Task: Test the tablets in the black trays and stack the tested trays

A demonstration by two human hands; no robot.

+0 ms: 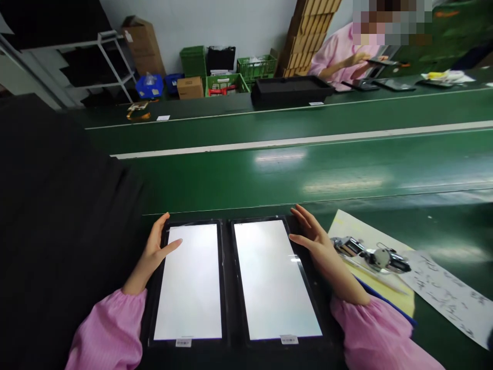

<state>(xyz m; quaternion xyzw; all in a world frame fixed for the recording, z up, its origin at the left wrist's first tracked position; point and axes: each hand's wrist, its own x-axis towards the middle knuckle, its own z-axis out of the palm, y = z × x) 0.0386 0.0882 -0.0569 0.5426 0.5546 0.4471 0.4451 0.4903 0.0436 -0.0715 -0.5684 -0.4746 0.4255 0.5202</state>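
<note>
Two tablets with lit white screens lie side by side in front of me, on a dark surface. At the upper outer edge of the left tablet is my left hand, its thumb over the screen and its fingers stretched along the outside. My right hand is beside the upper right edge of the right tablet. There the thumb reaches the black frame, while the fingers extend past the corner. Both hands are open, thumbs apart from fingers. A small barcode label is at the bottom edge of each tablet.
Right of my right arm lie papers with handwriting and shiny metal parts. Black material fills the left side. Beyond the green worktop, a co-worker in a pink sleeve handles a device near a black tray.
</note>
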